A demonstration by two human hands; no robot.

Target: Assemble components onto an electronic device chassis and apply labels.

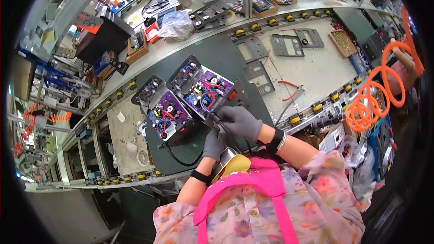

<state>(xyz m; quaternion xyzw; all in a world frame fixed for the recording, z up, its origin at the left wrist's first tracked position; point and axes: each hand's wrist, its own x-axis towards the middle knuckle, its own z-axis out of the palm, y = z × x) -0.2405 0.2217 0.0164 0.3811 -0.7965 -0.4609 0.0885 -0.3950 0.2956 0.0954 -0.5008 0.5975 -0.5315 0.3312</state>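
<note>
Two open electronic units stand side by side on a dark green board (194, 47). The left unit (167, 114) and the right unit (209, 91) each have a purple circuit board with red and blue wires. At the near edge of the right unit, my gloved right hand (239, 122) is closed around a black cable (220, 123). My gloved left hand (214, 143) is just below it, fingers pinched on the same cable. The fingertips partly hide the cable's end. Another black cable (181, 161) curves from the left unit's front over the board.
Rollers (295, 120) edge the line on both sides. Right of the board lie grey metal panels (286, 45) and red-handled pliers (291, 91). A coiled orange air hose (361, 108) hangs at right. Another person's arm (402, 56) shows at far right. Bagged parts (176, 25) sit on the far ledge.
</note>
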